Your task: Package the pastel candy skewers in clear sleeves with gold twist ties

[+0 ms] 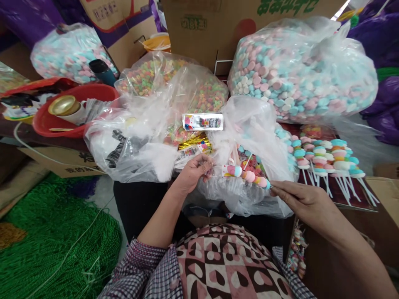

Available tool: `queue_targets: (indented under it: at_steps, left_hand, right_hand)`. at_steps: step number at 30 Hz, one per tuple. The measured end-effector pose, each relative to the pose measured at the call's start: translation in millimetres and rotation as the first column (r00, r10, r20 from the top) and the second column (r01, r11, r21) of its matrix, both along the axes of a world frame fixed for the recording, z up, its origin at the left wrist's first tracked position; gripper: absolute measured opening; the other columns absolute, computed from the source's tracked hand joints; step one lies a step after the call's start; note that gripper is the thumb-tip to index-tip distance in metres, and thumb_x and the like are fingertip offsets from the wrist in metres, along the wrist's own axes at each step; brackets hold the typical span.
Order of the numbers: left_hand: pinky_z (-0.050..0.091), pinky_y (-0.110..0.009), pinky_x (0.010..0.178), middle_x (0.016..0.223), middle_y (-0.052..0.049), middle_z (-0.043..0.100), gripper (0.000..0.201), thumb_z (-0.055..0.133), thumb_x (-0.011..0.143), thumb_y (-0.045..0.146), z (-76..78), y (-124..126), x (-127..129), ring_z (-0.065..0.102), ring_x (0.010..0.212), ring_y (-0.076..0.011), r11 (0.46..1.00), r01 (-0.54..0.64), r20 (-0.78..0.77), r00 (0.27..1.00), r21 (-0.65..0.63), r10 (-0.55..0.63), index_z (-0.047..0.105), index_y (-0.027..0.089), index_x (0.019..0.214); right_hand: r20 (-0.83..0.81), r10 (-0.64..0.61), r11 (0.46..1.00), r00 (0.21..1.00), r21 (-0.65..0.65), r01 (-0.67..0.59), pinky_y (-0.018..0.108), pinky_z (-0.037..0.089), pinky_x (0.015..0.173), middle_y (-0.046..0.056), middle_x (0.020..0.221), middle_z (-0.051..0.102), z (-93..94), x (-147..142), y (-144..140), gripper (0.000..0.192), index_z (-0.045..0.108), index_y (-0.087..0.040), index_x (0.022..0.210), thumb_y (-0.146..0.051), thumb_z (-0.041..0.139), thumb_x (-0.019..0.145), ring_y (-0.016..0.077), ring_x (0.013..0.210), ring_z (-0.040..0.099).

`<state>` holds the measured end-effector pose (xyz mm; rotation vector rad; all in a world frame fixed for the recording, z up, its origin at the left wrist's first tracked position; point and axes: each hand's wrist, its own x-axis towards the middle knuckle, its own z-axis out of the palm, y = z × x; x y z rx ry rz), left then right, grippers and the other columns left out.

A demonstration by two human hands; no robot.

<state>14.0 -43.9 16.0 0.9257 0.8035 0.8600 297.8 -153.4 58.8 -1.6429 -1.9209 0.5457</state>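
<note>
My left hand point(195, 170) pinches one end of a candy skewer point(247, 175), a stick threaded with pink, white and blue marshmallow discs. My right hand point(299, 199) grips the other end at the lower right. The skewer lies across the mouth of an open clear plastic bag point(249, 124) holding more pastel candies and sticks. A small printed label card point(202, 121) rests on the plastic above the hands.
Finished skewers point(324, 160) lie in a row to the right. A large bag of pastel candies point(299, 70) sits behind, bags of coloured rings point(174, 79) in the middle, a red basin point(75, 110) with a gold-lidded container at left. Cardboard boxes stand behind; green netting point(52, 245) covers the floor.
</note>
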Motion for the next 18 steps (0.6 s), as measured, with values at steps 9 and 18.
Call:
queue_targets:
  at_steps: [9,18]
  left_hand:
    - [0.040,-0.020,0.051,0.073,0.003,0.056,0.028,0.070,0.082,0.044,6.8,-0.5,-4.4,0.052,0.057,-0.0078,0.961,0.058,-0.237,0.971,0.270,0.008,0.059,0.018,0.082]
    - [0.038,-0.023,0.062,0.063,0.003,0.054,0.014,0.065,0.086,0.030,21.2,-4.8,-6.1,0.049,0.059,-0.0111,0.884,0.062,-0.356,0.927,0.463,0.121,0.062,0.020,0.077]
  right_hand:
    - [-0.037,-0.057,0.993,0.998,0.100,0.060,0.032,0.065,0.075,0.004,0.090,0.081,-16.1,-1.7,-7.8,0.022,0.080,-0.024,0.094,-0.034,0.061,0.089,0.0220,0.076,0.077]
    - [-0.150,-0.183,0.982,0.972,-0.071,0.174,0.035,0.063,0.070,0.004,0.081,0.080,-25.1,-7.0,-8.6,0.021,0.080,-0.024,0.090,-0.039,0.066,0.084,0.0226,0.069,0.075]
